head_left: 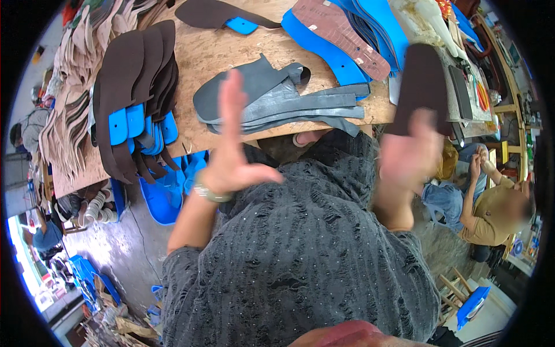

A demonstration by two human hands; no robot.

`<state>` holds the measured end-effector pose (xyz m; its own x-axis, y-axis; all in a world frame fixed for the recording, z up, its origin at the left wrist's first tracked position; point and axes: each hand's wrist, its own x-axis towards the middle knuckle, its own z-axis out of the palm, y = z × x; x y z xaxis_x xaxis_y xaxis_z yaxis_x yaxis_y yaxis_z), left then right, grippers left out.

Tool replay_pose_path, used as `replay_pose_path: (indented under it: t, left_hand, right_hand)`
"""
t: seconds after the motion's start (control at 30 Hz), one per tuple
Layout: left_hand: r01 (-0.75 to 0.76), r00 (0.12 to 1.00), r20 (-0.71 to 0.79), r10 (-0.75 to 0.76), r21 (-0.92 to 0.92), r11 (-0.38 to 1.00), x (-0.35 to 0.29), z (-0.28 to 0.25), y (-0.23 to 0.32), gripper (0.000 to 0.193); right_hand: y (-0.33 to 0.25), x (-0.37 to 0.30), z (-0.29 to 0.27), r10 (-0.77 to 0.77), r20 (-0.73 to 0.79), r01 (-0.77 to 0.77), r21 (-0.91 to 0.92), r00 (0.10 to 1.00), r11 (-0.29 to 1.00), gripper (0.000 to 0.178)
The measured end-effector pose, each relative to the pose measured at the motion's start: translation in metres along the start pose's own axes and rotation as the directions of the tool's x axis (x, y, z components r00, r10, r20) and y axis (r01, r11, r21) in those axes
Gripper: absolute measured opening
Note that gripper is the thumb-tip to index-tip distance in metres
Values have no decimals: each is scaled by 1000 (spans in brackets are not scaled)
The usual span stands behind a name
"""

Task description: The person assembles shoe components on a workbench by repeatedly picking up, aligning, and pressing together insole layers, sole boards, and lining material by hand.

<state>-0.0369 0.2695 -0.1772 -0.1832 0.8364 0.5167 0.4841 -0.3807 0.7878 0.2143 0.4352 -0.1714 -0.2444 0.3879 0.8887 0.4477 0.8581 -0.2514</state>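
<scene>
1. Head view: your left hand (231, 162) is raised in front of the table's near edge, fingers extended upward and thumb spread to the right. It grips nothing. A pale bracelet (211, 194) circles that wrist.
2. Your right hand (410, 153) is motion-blurred. It grips the lower end of a dark brown insole (422, 81), thumb against the near face; how the other fingers lie, you cannot tell.
3. Insole position: held up, long axis roughly upright, at the right end of the wooden table (266, 43), just beside the blue sole pieces (319, 53).
4. Beyond your left hand, grey sheet pieces (269, 98) lie overlapped along the near edge, some cut in strips.
5. To your left: overlapping brown soles (136, 69) with blue heel pads (118, 127); farther left, a fanned pile of pale tan pieces (69, 127).
6. At the far side, one brown sole (211, 10) lies separately. A reddish-brown sole-shaped piece (341, 34) rests on the blue ones.
7. Right side, well apart: a seated co-worker (488, 211) in a tan top, both hands raised together.
</scene>
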Motion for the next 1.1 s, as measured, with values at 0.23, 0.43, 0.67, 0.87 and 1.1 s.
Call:
replay_pose_path:
  t: [0.23, 0.43, 0.67, 0.87, 1.1]
  left_hand:
    - [96, 968, -115, -223, -655, 750, 23, 54, -17, 78]
    - [-22, 848, 36, -529, -994, -103, 43, 39, -29, 45]
    - [-87, 918, 52, -394, -941, -327, 52, 26, -11, 56]
    - [-49, 925, 68, -373, -954, -296, 52, 30, 2, 64]
    - [19, 873, 104, -476, -984, -180, 47, 46, 5, 69]
  right_hand:
    - [-61, 49, 83, -178, 731, -731, 677, 658, 78, 55]
    - [13, 66, 110, 77, 461, -235, 296, 884, 926, 53]
    - [82, 60, 120, 19, 498, 28, -87, 867, 996, 61]
    - [61, 70, 85, 191, 434, -323, 253, 880, 912, 63]
    - [-8, -22, 29, 34, 464, -254, 421, 885, 871, 73]
